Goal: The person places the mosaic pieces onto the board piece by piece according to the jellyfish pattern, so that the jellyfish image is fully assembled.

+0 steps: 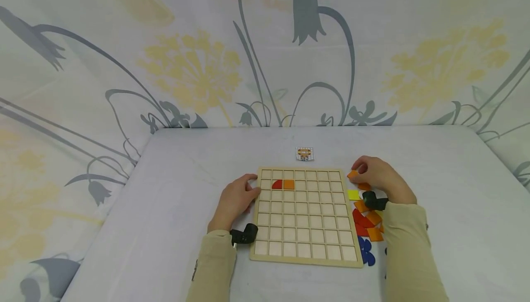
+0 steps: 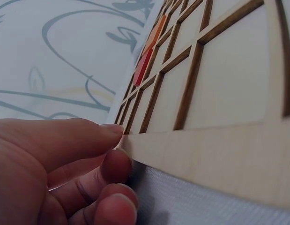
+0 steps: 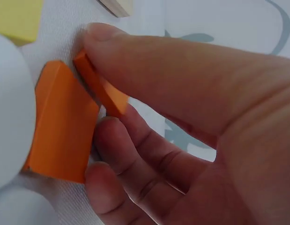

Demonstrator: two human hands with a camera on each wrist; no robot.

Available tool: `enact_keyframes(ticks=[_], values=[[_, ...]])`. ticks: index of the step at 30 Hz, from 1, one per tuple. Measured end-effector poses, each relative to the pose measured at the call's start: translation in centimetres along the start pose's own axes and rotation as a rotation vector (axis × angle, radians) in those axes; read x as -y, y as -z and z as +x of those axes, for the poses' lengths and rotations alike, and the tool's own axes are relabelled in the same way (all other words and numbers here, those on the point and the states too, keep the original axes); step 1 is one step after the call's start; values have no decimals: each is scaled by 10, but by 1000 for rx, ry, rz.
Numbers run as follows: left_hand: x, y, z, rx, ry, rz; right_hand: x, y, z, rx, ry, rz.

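My left hand (image 1: 235,200) is at the left edge of a wooden grid board (image 1: 306,263). In the left wrist view its thumb (image 2: 100,136) lies at the board's rim, with the other fingers curled just below. Beyond the board's upper right corner, my right hand (image 1: 380,177) pinches an orange tile (image 3: 114,96) between thumb and fingers. Another orange tile (image 3: 65,126) lies right beside those fingertips. In the board's second row sit a red rounded tile (image 1: 278,184) and an orange square tile (image 1: 289,184), side by side.
Right of the board lie a yellow tile (image 1: 353,194), red tiles (image 1: 361,219), several orange tiles (image 1: 375,234) and blue pieces (image 1: 366,250), partly hidden by my right sleeve (image 1: 407,246). A small pattern card (image 1: 304,153) lies behind the board. Flower-printed cloth (image 1: 265,62) hangs behind the table.
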State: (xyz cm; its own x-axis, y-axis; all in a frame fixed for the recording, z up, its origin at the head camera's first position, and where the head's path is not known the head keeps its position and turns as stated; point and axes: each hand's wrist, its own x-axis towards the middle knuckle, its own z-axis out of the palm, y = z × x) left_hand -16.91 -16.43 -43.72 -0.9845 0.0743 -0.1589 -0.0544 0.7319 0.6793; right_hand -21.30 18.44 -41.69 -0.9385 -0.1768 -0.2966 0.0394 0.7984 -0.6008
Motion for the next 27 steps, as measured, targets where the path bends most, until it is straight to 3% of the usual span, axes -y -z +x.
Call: enact_keyframes(ticks=[27], values=[[-2, 0, 0, -3, 9, -19, 14, -4, 9, -103, 88, -6]])
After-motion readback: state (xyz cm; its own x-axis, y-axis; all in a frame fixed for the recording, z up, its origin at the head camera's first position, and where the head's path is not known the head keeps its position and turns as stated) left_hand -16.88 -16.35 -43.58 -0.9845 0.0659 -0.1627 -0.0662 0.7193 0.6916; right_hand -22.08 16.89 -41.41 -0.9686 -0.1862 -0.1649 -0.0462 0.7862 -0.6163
